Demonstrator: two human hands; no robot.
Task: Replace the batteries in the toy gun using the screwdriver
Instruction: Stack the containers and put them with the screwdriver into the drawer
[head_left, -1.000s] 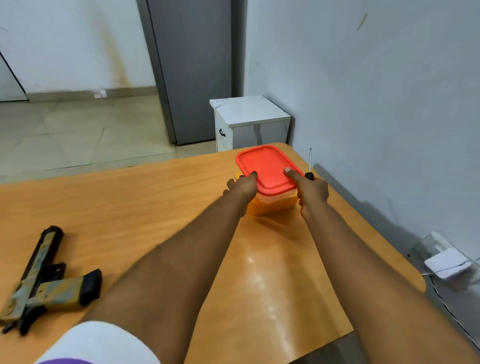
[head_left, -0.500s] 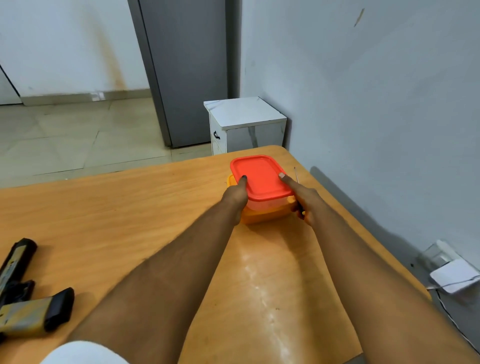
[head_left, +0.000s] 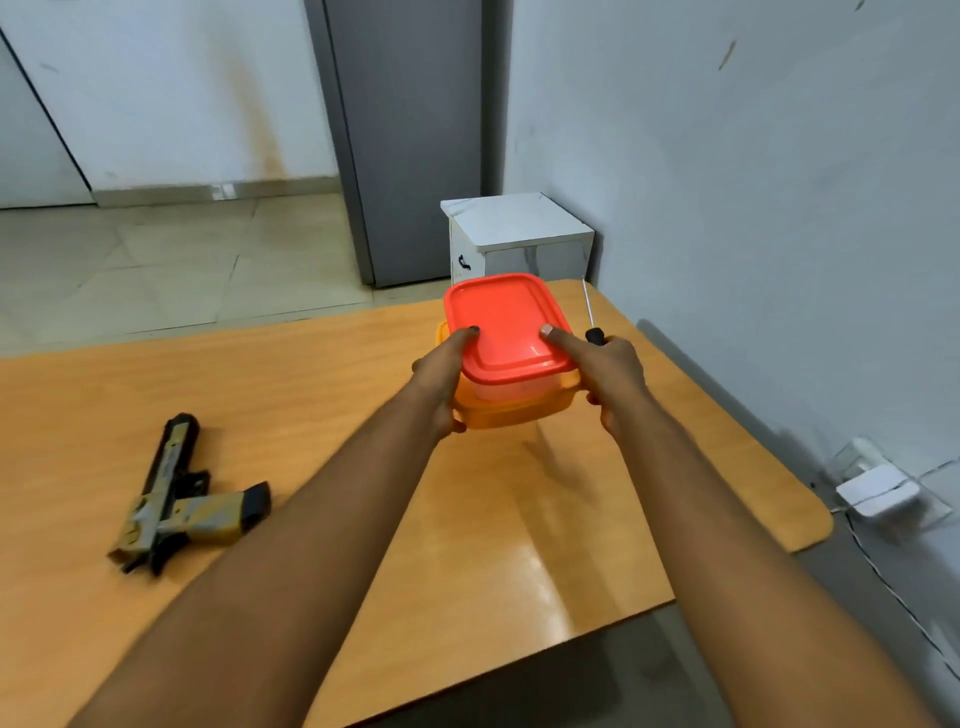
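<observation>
The person holds a box (head_left: 511, 400) between both hands above the far part of the tabletop (head_left: 322, 395). The box has a red lid (head_left: 506, 325), a clear wall under it and an orange part below; whether this orange part is a second box cannot be told. The left hand (head_left: 441, 384) grips the left side of the box, with the thumb lying on the lid and the other fingers curled under the bottom. The right hand (head_left: 613, 376) grips the right side, with one straight finger pressed on the lid. The same hand also holds the screwdriver (head_left: 591, 322): its dark handle is inside the curled fingers, and the thin metal shaft points up and away, just beside the right edge of the lid.

The toy gun (head_left: 176, 493) lies flat on the tabletop at the left, well apart from the box and from both hands. It is yellowish and black, with the barrel pointing away from the person and the grip pointing to the right. No batteries can be seen.

Behind the tabletop a small white cabinet (head_left: 517, 234) stands on the floor in the corner, beside a grey door (head_left: 410, 130). At the right, low on the wall, there is a white adapter (head_left: 878, 493) with a thin cable.
</observation>
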